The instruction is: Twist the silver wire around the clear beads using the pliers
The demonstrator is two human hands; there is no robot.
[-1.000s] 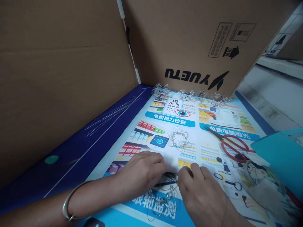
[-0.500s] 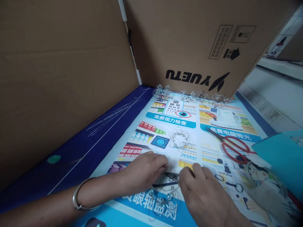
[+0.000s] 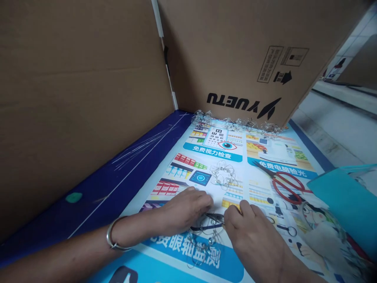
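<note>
My left hand [image 3: 193, 206], with a metal bangle on its wrist, is closed in a pinch at a wire flower ring with clear beads [image 3: 203, 245]. Its fingertips hide the exact spot they grip. In my closed right hand [image 3: 253, 232] is a pair of small dark pliers [image 3: 216, 217]; the jaws point left toward my left fingertips and meet the wire there. The beaded ring hangs below the two hands, over the printed sheet. Just beyond them lies a second beaded wire ring [image 3: 224, 175].
Red-handled scissors [image 3: 287, 184] lie to the right, beside a turquoise packet [image 3: 347, 200] and a clear plastic bag [image 3: 332, 243]. Loose straight wires [image 3: 141, 145] rest at left. More beaded wire pieces [image 3: 244, 124] line the base of the cardboard wall [image 3: 235, 59].
The camera view has shifted slightly. Both hands keep nearly the same position, with the pliers still at the beaded wire ring.
</note>
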